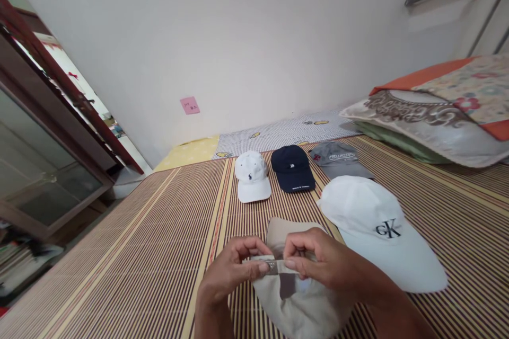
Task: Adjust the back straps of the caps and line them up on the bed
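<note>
A beige cap (306, 310) lies in front of me with its back strap toward my hands and its brim pointing away. My left hand (236, 267) pinches the strap's left part beside a metal buckle (272, 267). On the buckle's other side, my right hand (316, 254) grips the strap between thumb and fingers. Below the strap, the cap's back opening shows. Close to my right forearm sits a large white cap (369, 222) with dark "CK" letters, brim toward the lower right.
Behind stand a white cap (252, 175), a navy cap (293, 167) and a grey cap (338, 158) on a striped mat (159, 243). Stacked pillows (421, 116) are at the right. A pink note (190, 105) is on the wall; a doorway (75, 85) opens at left.
</note>
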`<move>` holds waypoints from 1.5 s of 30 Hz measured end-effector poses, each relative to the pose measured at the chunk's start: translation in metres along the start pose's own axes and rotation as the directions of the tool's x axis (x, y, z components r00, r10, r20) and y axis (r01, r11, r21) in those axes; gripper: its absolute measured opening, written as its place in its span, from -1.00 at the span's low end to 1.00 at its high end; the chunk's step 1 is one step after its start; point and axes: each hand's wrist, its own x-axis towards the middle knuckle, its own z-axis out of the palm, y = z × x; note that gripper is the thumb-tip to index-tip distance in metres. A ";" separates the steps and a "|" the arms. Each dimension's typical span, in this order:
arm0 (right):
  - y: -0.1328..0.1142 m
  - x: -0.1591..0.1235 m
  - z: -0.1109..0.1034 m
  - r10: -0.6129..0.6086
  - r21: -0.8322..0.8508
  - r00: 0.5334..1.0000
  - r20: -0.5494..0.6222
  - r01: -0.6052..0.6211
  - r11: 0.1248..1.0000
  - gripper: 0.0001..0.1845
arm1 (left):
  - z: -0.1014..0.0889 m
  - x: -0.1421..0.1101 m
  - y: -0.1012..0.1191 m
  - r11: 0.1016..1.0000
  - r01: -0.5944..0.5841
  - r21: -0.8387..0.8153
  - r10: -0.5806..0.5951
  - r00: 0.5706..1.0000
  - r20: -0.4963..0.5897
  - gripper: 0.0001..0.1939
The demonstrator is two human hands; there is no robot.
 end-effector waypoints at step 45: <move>0.033 -0.005 -0.030 0.014 0.151 0.989 0.148 -0.037 0.988 -0.53 | 0.000 0.013 -0.015 0.983 -0.061 -0.174 0.029 0.984 -0.178 -0.55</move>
